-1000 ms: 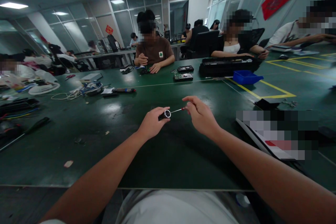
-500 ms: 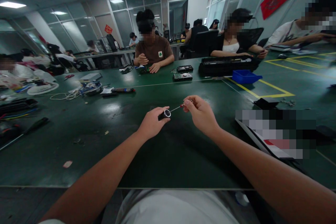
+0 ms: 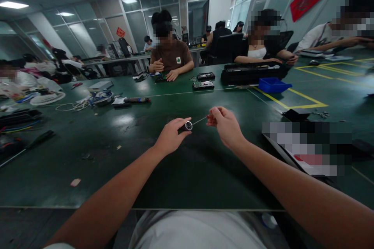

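My left hand (image 3: 172,135) is closed round a short black cylinder (image 3: 188,125) with a silver ring at its open end, which faces right and toward me. In my right hand (image 3: 223,122) is a thin screwdriver (image 3: 200,120), gripped by its handle, which the fingers mostly hide. Its metal shaft runs left and slightly down to the ringed end of the cylinder. Whether the tip touches a part inside is too small to tell. Both hands are held above the green table (image 3: 204,179).
A clipboard-like board with papers (image 3: 298,151) lies right of my forearm. Beyond it are a small black box (image 3: 296,114) and a blue bin (image 3: 273,85). Opened drives (image 3: 203,85) and a long black casing (image 3: 253,73) lie farther back, near co-workers. Cables (image 3: 101,98) and tools lie left.
My left hand and the cylinder have shifted slightly right. My right hand has moved a little right too, and its fingers now cover more of the screwdriver handle.
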Available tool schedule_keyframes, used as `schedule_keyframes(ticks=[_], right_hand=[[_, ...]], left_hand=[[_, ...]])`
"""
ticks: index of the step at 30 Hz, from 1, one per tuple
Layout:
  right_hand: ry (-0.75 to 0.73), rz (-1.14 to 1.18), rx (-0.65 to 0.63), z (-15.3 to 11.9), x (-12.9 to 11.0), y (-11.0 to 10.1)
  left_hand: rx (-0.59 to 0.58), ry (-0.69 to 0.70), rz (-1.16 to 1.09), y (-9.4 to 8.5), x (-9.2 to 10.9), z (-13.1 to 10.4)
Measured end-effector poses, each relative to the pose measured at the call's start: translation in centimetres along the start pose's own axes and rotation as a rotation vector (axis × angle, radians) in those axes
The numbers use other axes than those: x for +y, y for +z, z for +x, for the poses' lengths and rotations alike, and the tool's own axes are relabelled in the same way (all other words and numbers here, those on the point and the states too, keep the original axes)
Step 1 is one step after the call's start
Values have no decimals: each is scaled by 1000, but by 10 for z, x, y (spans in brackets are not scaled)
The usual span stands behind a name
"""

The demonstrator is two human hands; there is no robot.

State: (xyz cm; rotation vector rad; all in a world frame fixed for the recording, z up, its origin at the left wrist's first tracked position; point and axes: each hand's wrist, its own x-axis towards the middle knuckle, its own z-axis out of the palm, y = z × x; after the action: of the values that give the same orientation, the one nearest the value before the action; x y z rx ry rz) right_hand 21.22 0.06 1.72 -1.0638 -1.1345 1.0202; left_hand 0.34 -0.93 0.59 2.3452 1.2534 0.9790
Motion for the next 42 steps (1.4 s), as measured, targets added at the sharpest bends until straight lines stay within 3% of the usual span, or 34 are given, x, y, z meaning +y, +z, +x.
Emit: schedule_keyframes(ticks=[8,14,20,28,32,36,42], right_hand=[[-98,-115,-30,-5,-6,-1],[-257,-450,-14,-17,-24,-4],[-409,-525,-136,-18,-19,-5],[-347,-595,-114,-19,-22,-4],[-355,-495,-164,-17,-18,-5],[-365,-567,-220,-17,-19,-5],[-358,-545,-154,-19,-18,-3]], left_hand=[[9,-10,-30,-1,1,0],[-22,-88,-45,0,1,-1],[-5,-160,-14,0,-1,0],[-23,-96,16,0,-1,0],[0,-95,-6,0,-3,0],[2,-106,-7,0,-4,0],[-6,-119,-5,0,-6,0]])
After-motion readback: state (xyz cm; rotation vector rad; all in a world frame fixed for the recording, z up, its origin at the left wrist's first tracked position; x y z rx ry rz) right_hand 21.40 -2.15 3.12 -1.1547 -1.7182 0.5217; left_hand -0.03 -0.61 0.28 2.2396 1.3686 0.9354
